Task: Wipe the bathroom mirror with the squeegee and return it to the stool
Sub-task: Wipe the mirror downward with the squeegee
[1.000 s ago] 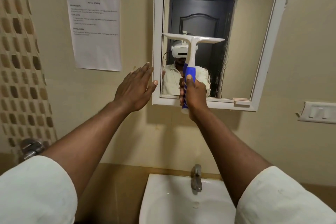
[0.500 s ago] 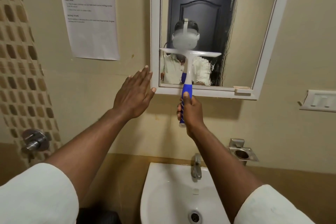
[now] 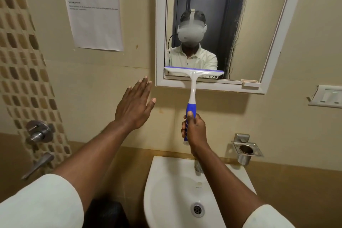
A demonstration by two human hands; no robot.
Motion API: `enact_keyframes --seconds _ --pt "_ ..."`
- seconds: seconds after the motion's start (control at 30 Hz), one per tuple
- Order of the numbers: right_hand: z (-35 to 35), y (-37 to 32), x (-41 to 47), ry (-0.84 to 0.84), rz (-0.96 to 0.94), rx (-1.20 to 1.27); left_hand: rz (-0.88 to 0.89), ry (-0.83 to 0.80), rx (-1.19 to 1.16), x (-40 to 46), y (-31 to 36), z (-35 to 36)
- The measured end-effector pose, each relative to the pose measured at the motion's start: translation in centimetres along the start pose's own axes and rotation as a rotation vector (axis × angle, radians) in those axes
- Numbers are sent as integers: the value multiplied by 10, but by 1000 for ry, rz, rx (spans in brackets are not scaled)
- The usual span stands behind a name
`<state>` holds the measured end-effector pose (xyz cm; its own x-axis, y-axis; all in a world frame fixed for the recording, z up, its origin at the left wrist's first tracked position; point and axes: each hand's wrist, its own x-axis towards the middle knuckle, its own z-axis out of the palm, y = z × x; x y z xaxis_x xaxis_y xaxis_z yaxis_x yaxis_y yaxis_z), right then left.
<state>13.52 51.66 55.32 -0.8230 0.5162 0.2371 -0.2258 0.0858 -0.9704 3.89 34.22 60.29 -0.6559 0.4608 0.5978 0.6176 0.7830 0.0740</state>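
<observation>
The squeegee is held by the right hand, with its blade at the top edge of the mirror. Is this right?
Not quite. In the head view the right hand holds the squeegee, but its blade is at the bottom edge of the mirror, not the top.

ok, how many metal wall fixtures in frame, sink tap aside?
3: a round valve and a lever handle on the tiled wall at left, a cup holder right of the sink. None visibly hidden.

Bare wall gap between hands; tap (image 3: 198, 167) under right hand (image 3: 195, 128).

Both arms extended; left hand (image 3: 134, 106) open, fingers spread; right hand (image 3: 195, 129) fisted, thumb up.
</observation>
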Motion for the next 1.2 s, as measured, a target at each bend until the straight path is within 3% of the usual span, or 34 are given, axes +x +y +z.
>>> enact_keyframes --seconds 0.53,0.73,0.93,1.2 --pt "-2 15 -13 24 27 -26 -17 -1 -17 -16 2 12" --pt "-2 2 -13 74 -70 7 9 56 -43 2 7 -3" --pt "-7 -59 20 75 -200 61 63 160 -44 49 19 -43" --pt "-23 -190 94 150 -399 55 189 357 -45 134 50 -120"
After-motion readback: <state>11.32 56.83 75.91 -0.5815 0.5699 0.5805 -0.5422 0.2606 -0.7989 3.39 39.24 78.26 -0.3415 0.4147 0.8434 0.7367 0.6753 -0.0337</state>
